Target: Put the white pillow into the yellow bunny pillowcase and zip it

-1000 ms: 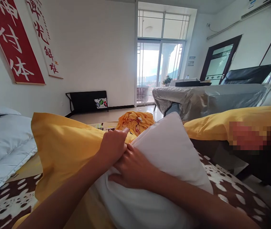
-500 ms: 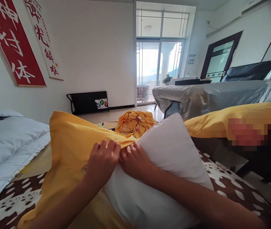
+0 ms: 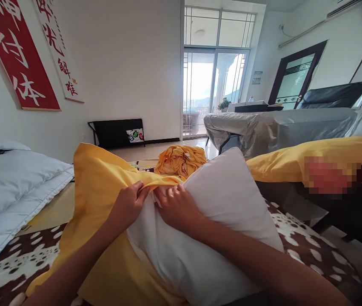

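Observation:
A white pillow [image 3: 228, 195] lies slanted before me, its left part inside a yellow pillowcase [image 3: 94, 187]. My left hand [image 3: 128, 204] is closed on the edge of the pillowcase opening, pinching the cloth between thumb and fingers. Just right of it, my right hand [image 3: 177, 208] rests bent against the pillow, its fingertips curled at the same hem. Whether those fingers grip cloth, pillow or both is partly hidden. The right corner of the pillow sticks out bare of the case.
Bunched yellow cloth [image 3: 181, 160] lies beyond the pillow. White bedding [image 3: 18, 182] is at the left, on a brown-and-white patterned cover [image 3: 308, 242]. More yellow cloth [image 3: 276, 163] drapes at the right. Farther back stand a plastic-covered table [image 3: 241, 127] and a black rack [image 3: 117, 132].
My left hand has shifted left along the hem, away from my right hand, drawing the pillowcase edge with it. More white pillow shows between the hands.

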`<act>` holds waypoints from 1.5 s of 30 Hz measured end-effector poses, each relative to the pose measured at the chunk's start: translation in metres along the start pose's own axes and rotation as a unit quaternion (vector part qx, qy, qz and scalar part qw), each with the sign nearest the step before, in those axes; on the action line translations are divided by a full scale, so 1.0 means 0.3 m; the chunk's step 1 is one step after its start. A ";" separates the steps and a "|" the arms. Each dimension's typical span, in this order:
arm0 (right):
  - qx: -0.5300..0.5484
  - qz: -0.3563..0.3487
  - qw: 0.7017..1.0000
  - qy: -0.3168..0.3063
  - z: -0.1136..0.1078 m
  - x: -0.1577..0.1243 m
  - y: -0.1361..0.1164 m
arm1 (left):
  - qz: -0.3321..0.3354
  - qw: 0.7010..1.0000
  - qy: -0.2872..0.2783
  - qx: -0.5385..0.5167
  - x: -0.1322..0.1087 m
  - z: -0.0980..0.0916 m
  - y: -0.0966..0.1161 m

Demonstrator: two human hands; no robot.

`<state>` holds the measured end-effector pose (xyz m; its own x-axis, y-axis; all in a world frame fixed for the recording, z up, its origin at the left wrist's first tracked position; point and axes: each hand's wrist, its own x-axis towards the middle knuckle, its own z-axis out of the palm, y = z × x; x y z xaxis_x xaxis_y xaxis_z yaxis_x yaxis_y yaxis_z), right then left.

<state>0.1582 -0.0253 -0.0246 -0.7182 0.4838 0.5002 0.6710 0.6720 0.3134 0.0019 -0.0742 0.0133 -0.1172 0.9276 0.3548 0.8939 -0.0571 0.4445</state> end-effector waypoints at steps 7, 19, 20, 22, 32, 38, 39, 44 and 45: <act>0.010 -0.007 1.000 -0.001 0.015 0.012 0.006 | 0.141 0.940 -0.007 0.309 -0.031 0.039 0.002; 0.009 -0.009 1.000 0.023 0.022 0.008 0.012 | 0.259 0.790 0.216 0.512 -0.073 0.027 -0.052; 0.008 -0.010 0.999 0.030 0.025 0.007 0.012 | 0.283 0.775 0.237 0.512 -0.073 0.026 -0.044; 0.003 -0.012 0.999 0.045 0.032 0.003 0.009 | 0.321 0.759 0.265 0.502 -0.066 0.031 -0.022; -0.001 -0.031 0.998 0.051 0.061 -0.004 -0.001 | 0.321 0.865 0.157 0.351 0.083 0.116 0.112; 0.012 -0.045 0.998 0.038 -0.008 -0.046 0.020 | 0.153 0.963 -0.014 0.222 0.137 0.114 0.125; 0.027 -0.063 0.997 0.032 -0.039 -0.051 0.050 | 0.146 0.966 -0.018 0.211 0.134 0.109 0.117; 0.147 -0.184 0.971 -0.041 -0.194 -0.048 0.321 | 0.111 0.976 -0.026 0.184 0.087 0.078 0.095; 0.141 -0.176 0.973 -0.041 -0.204 -0.050 0.371 | 0.103 0.976 -0.026 0.190 0.074 0.072 0.099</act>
<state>0.2549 0.0080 0.0522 -0.9149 0.2306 0.3312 0.3108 0.9261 0.2137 0.0352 -0.0473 0.0165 0.0948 0.9288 0.3582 0.9934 -0.1119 0.0272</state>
